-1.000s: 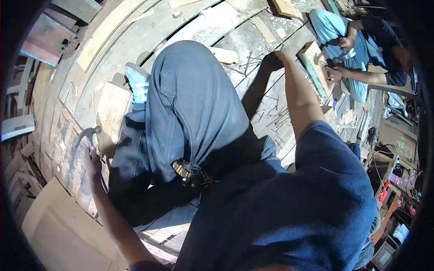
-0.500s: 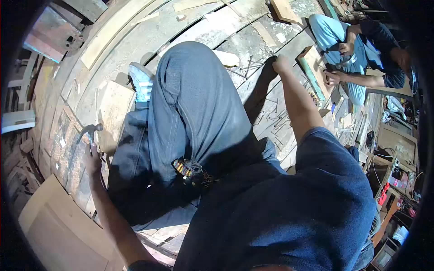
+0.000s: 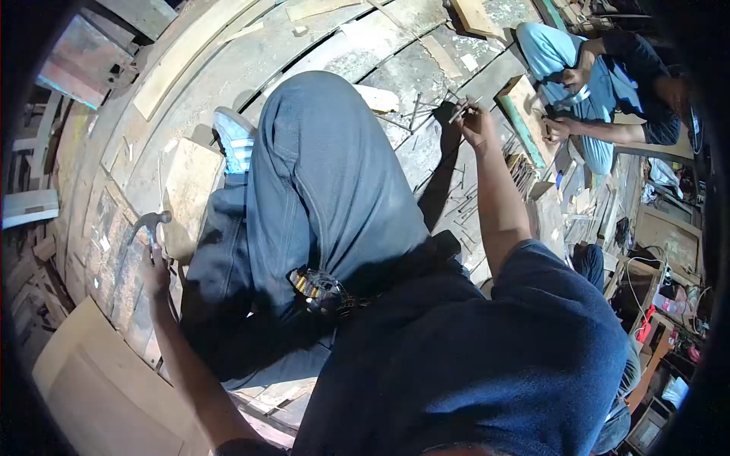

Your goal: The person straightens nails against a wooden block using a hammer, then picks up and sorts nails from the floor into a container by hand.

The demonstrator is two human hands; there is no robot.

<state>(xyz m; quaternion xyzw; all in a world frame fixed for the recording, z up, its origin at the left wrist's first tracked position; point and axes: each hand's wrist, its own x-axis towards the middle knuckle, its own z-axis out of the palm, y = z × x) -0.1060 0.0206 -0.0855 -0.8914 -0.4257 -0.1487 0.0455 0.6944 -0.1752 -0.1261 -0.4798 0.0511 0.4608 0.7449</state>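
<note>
At the left, my left hand (image 3: 156, 270) is wrapped round the handle of a claw hammer (image 3: 158, 218), whose head stands out above the fingers. A pale wooden block (image 3: 192, 178) lies just to the right of the hammer head. My right hand (image 3: 477, 128) is at the upper right, pinching a few thin nails (image 3: 461, 112) between its fingertips. Below and beside it, more long nails (image 3: 465, 204) are scattered over the plank floor. My raised knee (image 3: 319, 129) stands between the two hands.
A co-worker (image 3: 639, 91) sits at the upper right, hands at a green-edged wooden piece (image 3: 522, 121). A curved panel (image 3: 99, 387) lies at the lower left. Boards (image 3: 186, 61) line the upper left; shelves with cables stand at the right.
My right hand has turned and come back slightly from the floor, and nails now show in its fingers. My left hand and the hammer have hardly moved.
</note>
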